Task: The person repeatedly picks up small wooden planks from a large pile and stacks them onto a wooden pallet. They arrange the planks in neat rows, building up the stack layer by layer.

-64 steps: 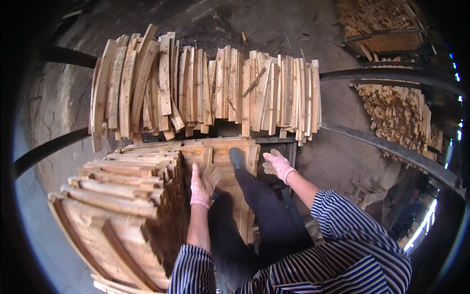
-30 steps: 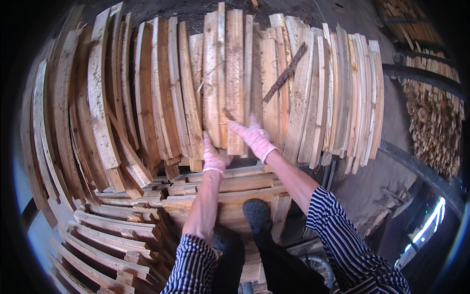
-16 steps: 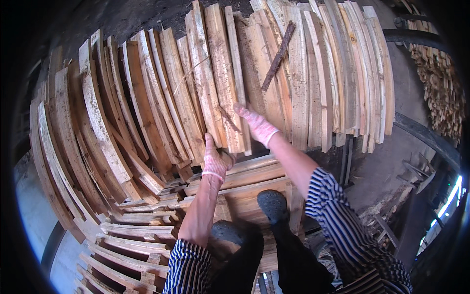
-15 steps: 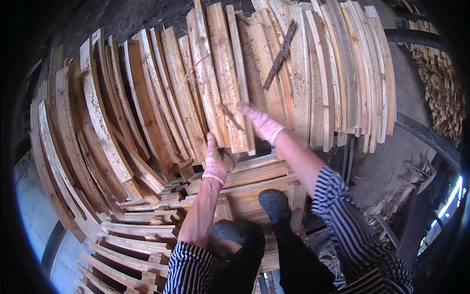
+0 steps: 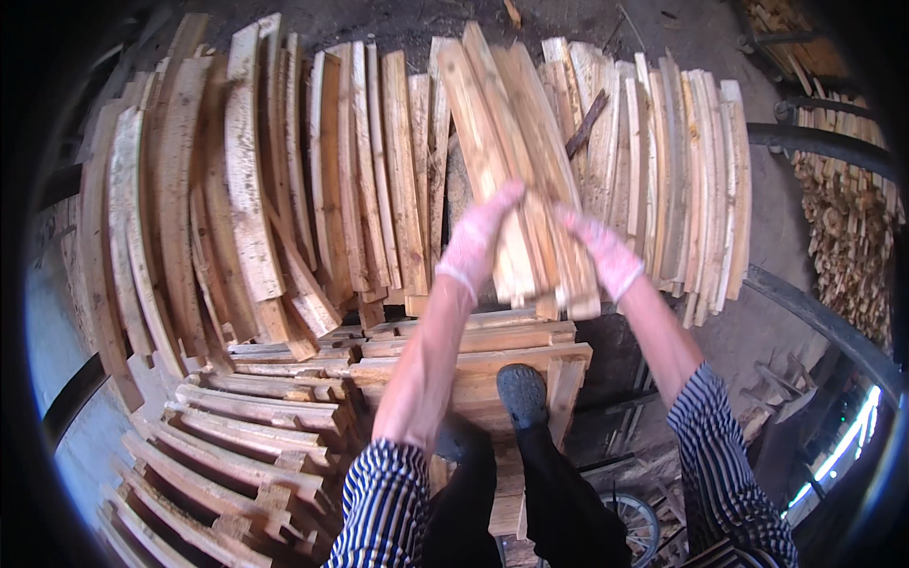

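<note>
A dark shoe (image 5: 523,396) is seen at the bottom, placed on a stack of flat wooden boards (image 5: 473,360). Above it, a bundle of wooden slats (image 5: 516,170) is gripped from both sides and held raised. The left hand (image 5: 478,237), in a pale glove, is closed around its left edge, and the right hand (image 5: 606,254), also gloved, is closed around its right edge. Behind the bundle, a long row of standing slats (image 5: 284,189) is spread. Farther right, a heap of small wood pieces (image 5: 847,208) is visible.
</note>
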Tool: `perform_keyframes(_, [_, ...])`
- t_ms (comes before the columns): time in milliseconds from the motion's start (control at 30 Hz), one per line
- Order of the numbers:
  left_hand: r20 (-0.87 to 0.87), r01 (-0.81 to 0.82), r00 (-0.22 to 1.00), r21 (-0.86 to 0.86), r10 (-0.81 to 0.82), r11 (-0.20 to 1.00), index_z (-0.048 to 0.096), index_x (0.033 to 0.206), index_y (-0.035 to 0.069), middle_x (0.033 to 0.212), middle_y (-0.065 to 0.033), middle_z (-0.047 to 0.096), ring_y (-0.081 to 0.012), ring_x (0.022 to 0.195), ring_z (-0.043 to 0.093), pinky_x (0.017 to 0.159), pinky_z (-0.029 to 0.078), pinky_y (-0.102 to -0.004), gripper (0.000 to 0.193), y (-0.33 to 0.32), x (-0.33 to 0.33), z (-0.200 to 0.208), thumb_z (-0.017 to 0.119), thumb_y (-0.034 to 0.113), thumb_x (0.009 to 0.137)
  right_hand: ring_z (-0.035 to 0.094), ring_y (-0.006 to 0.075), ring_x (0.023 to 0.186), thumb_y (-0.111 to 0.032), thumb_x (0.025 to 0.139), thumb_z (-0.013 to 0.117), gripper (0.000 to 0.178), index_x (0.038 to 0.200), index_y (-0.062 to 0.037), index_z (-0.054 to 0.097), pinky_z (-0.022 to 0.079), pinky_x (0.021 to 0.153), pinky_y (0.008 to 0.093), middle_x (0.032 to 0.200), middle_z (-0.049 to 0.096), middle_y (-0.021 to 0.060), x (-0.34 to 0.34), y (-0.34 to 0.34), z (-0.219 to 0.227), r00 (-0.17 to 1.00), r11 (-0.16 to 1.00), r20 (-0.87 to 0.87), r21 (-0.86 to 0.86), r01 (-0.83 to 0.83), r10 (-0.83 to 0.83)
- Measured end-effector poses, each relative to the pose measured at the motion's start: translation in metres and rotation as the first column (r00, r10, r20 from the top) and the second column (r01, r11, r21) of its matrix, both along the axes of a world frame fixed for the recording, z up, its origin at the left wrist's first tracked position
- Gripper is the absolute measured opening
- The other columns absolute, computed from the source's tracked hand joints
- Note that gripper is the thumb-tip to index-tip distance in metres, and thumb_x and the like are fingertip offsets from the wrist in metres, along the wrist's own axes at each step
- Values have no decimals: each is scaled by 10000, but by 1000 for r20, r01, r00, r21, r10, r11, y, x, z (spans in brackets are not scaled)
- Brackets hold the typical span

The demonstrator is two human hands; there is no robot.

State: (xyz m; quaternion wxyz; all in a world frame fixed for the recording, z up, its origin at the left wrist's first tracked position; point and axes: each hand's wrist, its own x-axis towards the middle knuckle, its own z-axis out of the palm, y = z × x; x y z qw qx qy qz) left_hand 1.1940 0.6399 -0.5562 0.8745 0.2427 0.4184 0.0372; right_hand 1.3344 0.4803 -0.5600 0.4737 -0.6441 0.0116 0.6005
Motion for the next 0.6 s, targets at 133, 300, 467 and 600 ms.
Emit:
perform_keyframes(133, [-23, 40, 999, -140, -44, 989, 456, 1425, -78, 1399, -254, 539, -351, 1304, 516, 1132, 414, -452, 980, -72, -50, 62, 866, 495, 744, 493, 175, 1343, -317, 932, 726, 564, 1414, -71, 566, 328, 1158, 311, 1404, 612, 55, -58, -79, 88, 968, 991, -214, -43, 123, -129])
perform_keyframes(300, [-249, -83, 968, -414, -25, 906, 557, 1330, 0, 1182, -171, 671, -275, 981, 701, 860, 607, -412, 740, -128, -122, 144, 856, 417, 797, 666, 210, 1063, -444, 825, 825, 649, 1280, -19, 642, 542, 928, 337, 1192, 696, 141, -108, -107, 195, 829, 926, -492, -369, 79, -267])
perform_keyframes(467, [-246, -226, 962, -465, 121, 856, 602, 1271, 21, 1156, -123, 691, -261, 1002, 685, 908, 577, -418, 580, -169, -159, 283, 821, 354, 850, 629, 181, 1148, -423, 836, 817, 720, 1379, -22, 566, 516, 986, 333, 1272, 661, 109, -136, -133, 339, 907, 965, -416, -259, -47, -67])
perform_keyframes(600, [-57, -88, 995, -250, 76, 964, 502, 1394, -20, 1291, -155, 640, -235, 1100, 654, 984, 523, -372, 834, -183, -207, 434, 849, 440, 791, 504, 196, 1329, -417, 894, 753, 734, 1462, -40, 484, 436, 1093, 356, 1484, 516, 100, -168, -172, 464, 891, 989, -441, 138, -46, 104])
